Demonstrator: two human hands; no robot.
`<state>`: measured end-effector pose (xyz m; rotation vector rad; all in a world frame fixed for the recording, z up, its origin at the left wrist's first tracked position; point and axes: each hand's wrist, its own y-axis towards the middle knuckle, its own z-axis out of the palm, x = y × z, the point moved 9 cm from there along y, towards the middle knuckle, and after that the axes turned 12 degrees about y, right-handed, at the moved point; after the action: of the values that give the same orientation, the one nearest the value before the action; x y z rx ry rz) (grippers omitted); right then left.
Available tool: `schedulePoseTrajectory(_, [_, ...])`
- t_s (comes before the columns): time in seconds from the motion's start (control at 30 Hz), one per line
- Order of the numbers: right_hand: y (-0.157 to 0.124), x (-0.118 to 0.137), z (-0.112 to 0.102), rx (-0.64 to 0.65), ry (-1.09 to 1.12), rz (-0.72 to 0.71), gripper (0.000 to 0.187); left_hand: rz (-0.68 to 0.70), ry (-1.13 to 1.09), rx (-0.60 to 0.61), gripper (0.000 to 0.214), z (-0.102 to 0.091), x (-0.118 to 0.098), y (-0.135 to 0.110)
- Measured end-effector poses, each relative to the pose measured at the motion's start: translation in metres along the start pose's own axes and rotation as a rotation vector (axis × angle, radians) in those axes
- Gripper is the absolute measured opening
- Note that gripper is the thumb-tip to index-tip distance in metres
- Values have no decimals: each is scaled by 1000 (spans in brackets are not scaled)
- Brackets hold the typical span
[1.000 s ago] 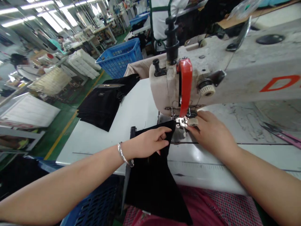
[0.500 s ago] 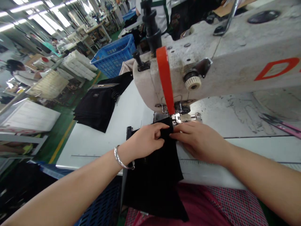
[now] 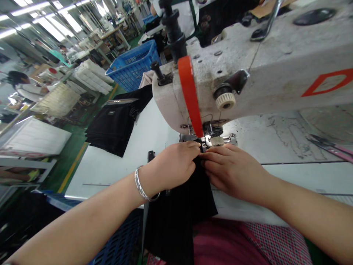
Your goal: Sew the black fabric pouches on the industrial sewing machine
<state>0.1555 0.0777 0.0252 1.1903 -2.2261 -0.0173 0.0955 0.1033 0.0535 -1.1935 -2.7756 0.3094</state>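
Both hands have closed in at lower centre: the left hand [image 3: 171, 165] and right hand [image 3: 234, 173] pinch the black fabric [image 3: 179, 228] against the presser foot [image 3: 216, 141] of the sewing machine [image 3: 248, 73].

We've got bright overhead tube lights [image 3: 38, 18] flooding everything, soft shadows, small glare on the presser foot [image 3: 216, 141], the black fabric [image 3: 179, 228] crushed nearly solid dark, fairly sharp focus, strong fisheye bend at the frame edges
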Motion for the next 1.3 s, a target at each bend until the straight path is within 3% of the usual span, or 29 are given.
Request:
schedulePoseTrajectory(0.13, [-2, -2, -1, -9, 11, 9, 20, 28, 30, 19, 18, 5, -4, 3])
schedulePoseTrajectory(0.5, [-2, -7, 3, 22, -25, 13, 27, 44, 118, -93, 19, 13, -15, 8])
schedulePoseTrajectory(0.63, [-3, -9, 2, 11, -28, 0, 28, -5, 62, -119, 29, 11, -8, -9])
schedulePoseTrajectory(0.7, [-4, -8, 2, 8, -9, -12, 24, -147, -19, -158, 32, 12, 9, -37])
schedulePoseTrajectory(0.8, [-5, -6, 1, -24, 13, -43, 16, -636, 16, -314, 41, 21, 52, -109])
schedulePoseTrajectory(0.83, [-4, -6, 0, -45, 16, -47, 15, -766, 44, -330, 46, 30, 61, -133])
schedulePoseTrajectory(0.9, [-3, -8, -2, -94, 41, -11, 14, -891, 6, -326, 41, 51, 68, -165])
schedulePoseTrajectory(1.03, [-4, -22, -7, -275, 302, 237, 23, -988, -435, -341, 26, 80, 76, -178])
schedulePoseTrajectory(1.17, [-18, -27, 9, -517, 1035, 576, 48, -961, -1275, -511, 50, 83, 80, -164])
schedulePoseTrajectory(1.23, [-24, -17, 25, -608, 1358, 708, 60, -885, -1566, -456, 54, 84, 74, -155])
schedulePoseTrajectory(1.3, [-27, -1, 40, -622, 1554, 778, 60, -853, -1690, -380, 47, 87, 68, -156])
